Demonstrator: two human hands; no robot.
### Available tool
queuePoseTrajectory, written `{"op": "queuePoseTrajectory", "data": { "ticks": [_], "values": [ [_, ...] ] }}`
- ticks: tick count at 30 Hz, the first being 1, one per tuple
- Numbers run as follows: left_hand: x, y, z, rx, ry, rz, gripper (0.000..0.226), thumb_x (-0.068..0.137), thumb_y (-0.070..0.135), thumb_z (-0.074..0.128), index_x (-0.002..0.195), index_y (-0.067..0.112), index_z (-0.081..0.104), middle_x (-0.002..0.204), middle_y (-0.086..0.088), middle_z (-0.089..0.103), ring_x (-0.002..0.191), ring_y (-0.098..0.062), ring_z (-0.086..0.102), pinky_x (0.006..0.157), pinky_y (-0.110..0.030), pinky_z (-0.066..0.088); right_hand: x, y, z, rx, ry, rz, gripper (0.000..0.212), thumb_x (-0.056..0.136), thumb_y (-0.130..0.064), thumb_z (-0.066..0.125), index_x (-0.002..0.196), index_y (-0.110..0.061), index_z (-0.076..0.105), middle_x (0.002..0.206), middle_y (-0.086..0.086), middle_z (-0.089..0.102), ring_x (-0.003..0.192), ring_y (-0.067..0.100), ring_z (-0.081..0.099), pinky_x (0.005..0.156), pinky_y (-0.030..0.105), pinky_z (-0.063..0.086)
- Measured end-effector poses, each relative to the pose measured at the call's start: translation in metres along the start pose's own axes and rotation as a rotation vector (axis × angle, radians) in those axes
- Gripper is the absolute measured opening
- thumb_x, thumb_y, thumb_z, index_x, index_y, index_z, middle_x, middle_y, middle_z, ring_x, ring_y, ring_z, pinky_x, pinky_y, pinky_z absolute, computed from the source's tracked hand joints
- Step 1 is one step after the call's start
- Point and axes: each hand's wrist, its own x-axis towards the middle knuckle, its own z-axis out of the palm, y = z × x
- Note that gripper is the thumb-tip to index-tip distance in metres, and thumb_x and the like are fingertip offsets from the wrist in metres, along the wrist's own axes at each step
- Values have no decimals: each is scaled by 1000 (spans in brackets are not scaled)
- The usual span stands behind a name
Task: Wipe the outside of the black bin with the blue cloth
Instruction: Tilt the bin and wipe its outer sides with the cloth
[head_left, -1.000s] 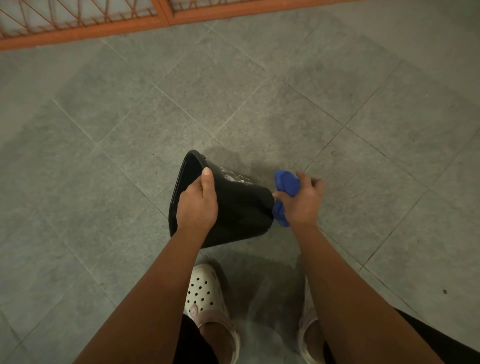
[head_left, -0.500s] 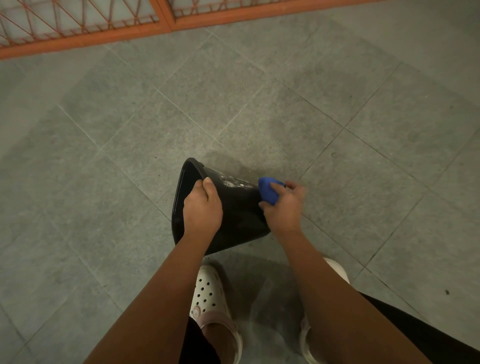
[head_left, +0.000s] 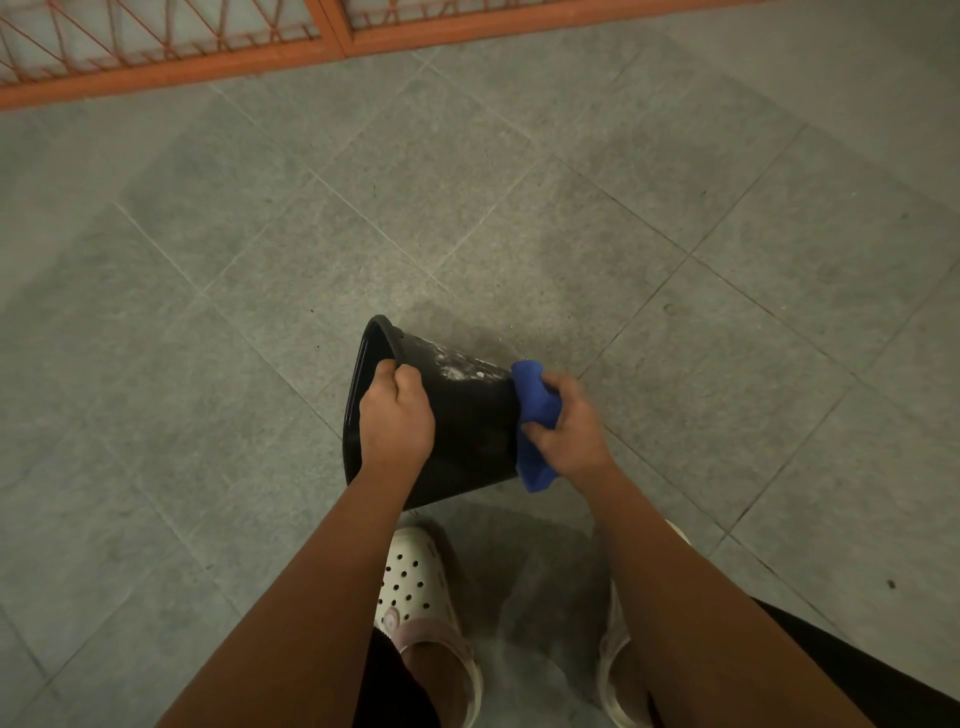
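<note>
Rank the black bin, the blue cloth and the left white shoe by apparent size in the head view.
1. black bin, clearly largest.
2. left white shoe, its heel end partly hidden.
3. blue cloth, smallest as seen, though bunched inside the right hand.

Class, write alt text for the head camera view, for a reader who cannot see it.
A person holds a black plastic bin sideways, the left hand gripping its rim, while the right hand presses a crumpled blue cloth against its bottom end. White smears mark the bin's upper side.
</note>
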Motion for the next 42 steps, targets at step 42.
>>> {"op": "queuePoseTrajectory", "data": {
  "ticks": [42],
  "values": [
    [-4,-17,-11,158,8,225,49,88,27,29,132,14,47,74,7,56,66,-9,55,66,-35,52,2,8,12,-347,170,-22,49,77,-31,70,112,-3,51,119,9,45,96,20,53,80,24,42]
  ]
}}
